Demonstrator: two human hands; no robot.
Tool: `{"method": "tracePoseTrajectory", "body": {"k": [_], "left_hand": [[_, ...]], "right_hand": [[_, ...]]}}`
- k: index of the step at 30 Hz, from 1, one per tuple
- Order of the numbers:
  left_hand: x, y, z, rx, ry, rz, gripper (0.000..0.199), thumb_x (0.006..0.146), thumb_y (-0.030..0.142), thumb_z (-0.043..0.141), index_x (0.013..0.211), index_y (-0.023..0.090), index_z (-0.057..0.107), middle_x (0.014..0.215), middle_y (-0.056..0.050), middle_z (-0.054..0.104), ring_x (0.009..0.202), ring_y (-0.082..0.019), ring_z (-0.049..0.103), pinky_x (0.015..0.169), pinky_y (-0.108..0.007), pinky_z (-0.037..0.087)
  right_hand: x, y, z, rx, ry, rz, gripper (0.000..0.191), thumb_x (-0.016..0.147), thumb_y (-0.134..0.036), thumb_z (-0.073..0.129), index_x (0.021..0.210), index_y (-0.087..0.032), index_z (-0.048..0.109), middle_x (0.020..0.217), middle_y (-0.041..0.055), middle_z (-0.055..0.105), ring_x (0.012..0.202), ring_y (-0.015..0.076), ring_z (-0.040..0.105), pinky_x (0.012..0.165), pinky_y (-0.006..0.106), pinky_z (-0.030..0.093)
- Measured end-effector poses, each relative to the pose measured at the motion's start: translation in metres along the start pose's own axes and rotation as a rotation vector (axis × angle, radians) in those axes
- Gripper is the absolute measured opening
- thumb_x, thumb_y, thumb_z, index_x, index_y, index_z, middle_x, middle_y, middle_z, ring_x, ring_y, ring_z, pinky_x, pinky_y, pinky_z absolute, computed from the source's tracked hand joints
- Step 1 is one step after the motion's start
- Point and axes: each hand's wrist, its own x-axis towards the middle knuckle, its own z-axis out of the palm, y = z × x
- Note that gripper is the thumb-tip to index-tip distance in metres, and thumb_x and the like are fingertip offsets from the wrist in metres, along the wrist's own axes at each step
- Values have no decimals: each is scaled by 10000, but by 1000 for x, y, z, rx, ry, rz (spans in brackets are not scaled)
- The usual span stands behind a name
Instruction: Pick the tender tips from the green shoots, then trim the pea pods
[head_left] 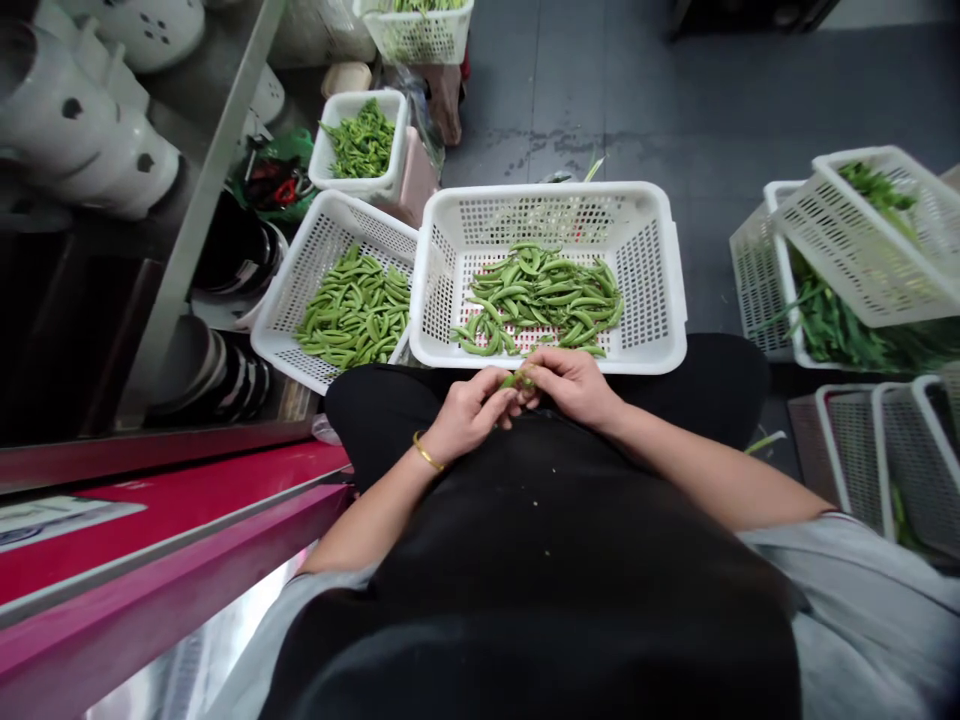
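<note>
My left hand [472, 410], with a gold bangle at the wrist, and my right hand [574, 385] meet above my lap. Between their fingertips is a green pea pod [517, 380], pinched from both sides and partly hidden by the fingers. Just beyond my hands a large white plastic basket [669, 290] holds a loose heap of sugar snap peas [555, 290]. A second white basket [281, 310] stands tilted against its left side, with many more snap peas [356, 312] in it.
Behind the second basket, a small white basket [319, 165] of leafy greens [364, 140] sits on a pinkish stool [418, 180]. Metal shelving [202, 170] with white dishes borders the left. At right are stacked baskets [847, 240] with greens, on dark floor tiles [675, 110].
</note>
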Motion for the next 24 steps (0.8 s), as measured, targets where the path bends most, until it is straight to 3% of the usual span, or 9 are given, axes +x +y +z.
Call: {"method": "tracePoseTrajectory", "body": {"k": [2, 4, 9, 13, 16, 18, 21, 24], "left_hand": [[2, -7, 9, -187, 130, -11, 267, 870, 409, 543, 933, 150, 539, 683, -19, 652, 518, -116, 620, 530, -223, 495], [5, -14, 10, -363, 238, -45, 298, 842, 432, 582, 928, 157, 508, 690, -27, 667, 529, -140, 641, 512, -242, 511], [9, -19, -16, -473, 452, -46, 318, 743, 400, 708, 831, 121, 583, 859, -91, 703, 758, -184, 691, 677, -293, 553], [6, -12, -43, -542, 577, -5, 221, 729, 325, 696, 776, 139, 588, 799, -52, 689, 725, -164, 667, 712, -325, 549], [5, -6, -51, -646, 494, -58, 160, 691, 267, 663, 741, 147, 571, 608, 12, 577, 528, -101, 552, 530, -246, 503], [6, -3, -47, -684, 408, -104, 126, 685, 225, 650, 728, 149, 559, 482, 69, 406, 395, -53, 384, 383, -160, 359], [11, -2, -36, -669, 294, -169, 130, 728, 227, 660, 723, 150, 556, 437, 109, 225, 341, -25, 195, 324, -121, 175], [18, -3, -28, -632, 218, -193, 218, 788, 324, 645, 711, 131, 579, 442, 104, 214, 350, -21, 177, 331, -128, 160]], "right_hand": [[-4, 3, 4, 201, 85, 102, 261, 875, -418, 509, 848, -167, 577, 658, 6, 650, 562, 123, 616, 557, 260, 510], [-11, 4, 2, 207, 78, 142, 270, 851, -427, 554, 836, -161, 593, 657, 8, 658, 556, 117, 612, 552, 252, 515], [-34, 9, -26, -66, -42, 162, 268, 869, -400, 544, 775, -162, 624, 621, 7, 650, 549, 111, 585, 553, 240, 489], [-41, 20, -43, -451, -88, 43, 193, 869, -315, 549, 839, -161, 661, 760, 49, 680, 673, 144, 618, 655, 281, 485], [-37, 19, -49, -823, -279, -27, 248, 808, -244, 615, 1032, -152, 670, 927, 100, 678, 755, 186, 625, 672, 304, 464], [-28, 10, -57, -929, -371, -36, 283, 823, -240, 597, 1087, -158, 658, 952, 99, 679, 756, 184, 625, 667, 292, 451], [0, 1, -71, -977, -311, -37, 245, 903, -262, 481, 1035, -177, 669, 973, 77, 688, 838, 174, 630, 726, 267, 437], [41, 16, -76, -1191, -286, 65, 271, 901, -268, 449, 1021, -168, 670, 967, 100, 686, 852, 200, 630, 684, 267, 414]]}}
